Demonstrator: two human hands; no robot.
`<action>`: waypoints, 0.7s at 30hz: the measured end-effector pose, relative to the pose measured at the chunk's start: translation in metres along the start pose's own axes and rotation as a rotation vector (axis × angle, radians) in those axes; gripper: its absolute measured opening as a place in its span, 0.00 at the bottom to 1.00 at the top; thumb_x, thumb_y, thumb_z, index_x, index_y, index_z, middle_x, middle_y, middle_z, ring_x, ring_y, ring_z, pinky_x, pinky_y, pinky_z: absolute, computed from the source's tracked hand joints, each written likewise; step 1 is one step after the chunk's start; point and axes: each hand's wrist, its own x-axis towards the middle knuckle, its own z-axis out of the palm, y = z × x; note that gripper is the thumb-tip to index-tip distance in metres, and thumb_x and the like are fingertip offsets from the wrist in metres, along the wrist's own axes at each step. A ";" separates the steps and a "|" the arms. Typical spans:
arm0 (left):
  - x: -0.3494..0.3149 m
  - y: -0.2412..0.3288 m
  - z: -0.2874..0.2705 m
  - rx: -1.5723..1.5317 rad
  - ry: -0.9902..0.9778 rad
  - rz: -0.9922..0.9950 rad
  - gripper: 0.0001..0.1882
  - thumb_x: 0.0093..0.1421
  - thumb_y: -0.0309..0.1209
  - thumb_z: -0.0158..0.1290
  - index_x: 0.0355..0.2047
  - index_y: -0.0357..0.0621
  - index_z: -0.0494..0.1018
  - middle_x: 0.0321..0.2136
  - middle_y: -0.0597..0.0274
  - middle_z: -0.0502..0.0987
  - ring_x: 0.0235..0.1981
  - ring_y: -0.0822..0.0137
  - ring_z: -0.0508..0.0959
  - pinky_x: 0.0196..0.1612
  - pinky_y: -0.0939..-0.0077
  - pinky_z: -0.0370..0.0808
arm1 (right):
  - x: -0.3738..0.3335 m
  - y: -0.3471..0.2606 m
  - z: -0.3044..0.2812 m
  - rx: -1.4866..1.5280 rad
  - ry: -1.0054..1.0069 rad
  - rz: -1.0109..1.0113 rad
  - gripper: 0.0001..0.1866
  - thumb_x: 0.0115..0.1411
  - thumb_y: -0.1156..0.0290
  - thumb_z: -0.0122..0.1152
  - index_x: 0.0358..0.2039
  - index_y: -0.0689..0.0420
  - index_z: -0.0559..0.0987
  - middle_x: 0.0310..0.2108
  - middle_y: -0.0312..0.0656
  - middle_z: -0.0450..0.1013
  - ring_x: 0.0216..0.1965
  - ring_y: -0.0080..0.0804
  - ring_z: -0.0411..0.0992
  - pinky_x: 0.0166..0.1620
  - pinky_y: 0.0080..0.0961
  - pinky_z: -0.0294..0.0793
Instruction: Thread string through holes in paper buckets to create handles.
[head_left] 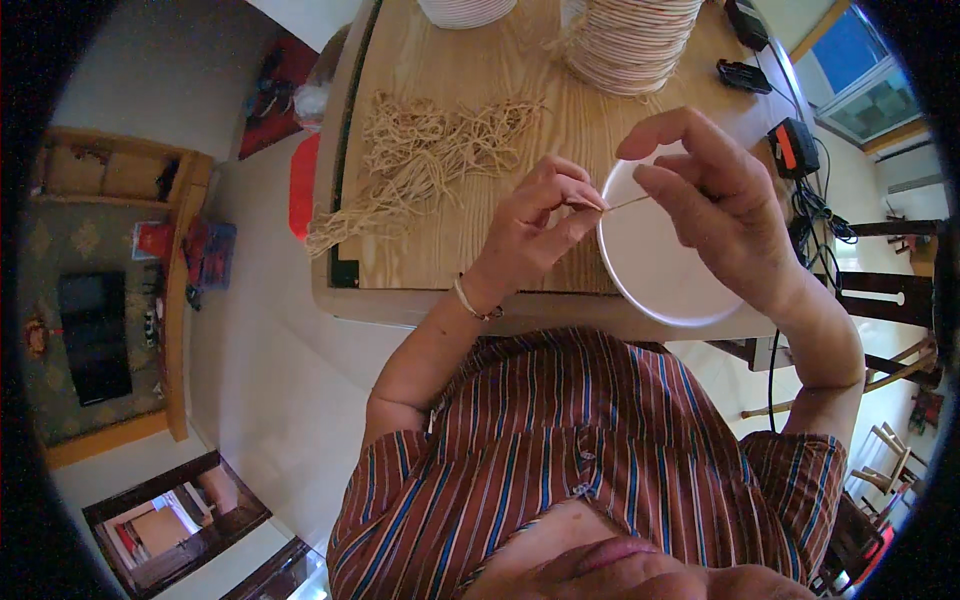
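Note:
Between my two hands runs a short stretch of thin tan cord (628,203), above a round white basin (660,275). My left hand (540,215) pinches one part of it between thumb and fingertips. At the other end, the cord passes behind the thumb of my right hand (720,205). That hand's fingers are bent, its index fingertip raised off the thumb; the exact grip is hidden. To the left on the wooden table (480,255) lies a loose, tangled heap of tan cord strands (430,150).
A large wound coil of pale cord (635,45) stands at the back, with a second white coil (467,10) left of it. On the right are a black clip-like object (744,76), an orange-and-black box (793,148) and bundled black cables (815,215). Dark wooden chairs (885,300) stand beyond.

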 end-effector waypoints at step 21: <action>-0.001 0.015 0.011 -0.215 0.215 -0.200 0.01 0.63 0.22 0.52 0.35 0.39 0.72 0.33 0.69 0.74 0.33 0.80 0.74 0.39 0.84 0.73 | 0.014 0.026 -0.085 -0.626 -0.129 -0.005 0.11 0.61 0.66 0.56 0.31 0.61 0.78 0.24 0.44 0.75 0.28 0.32 0.74 0.35 0.30 0.72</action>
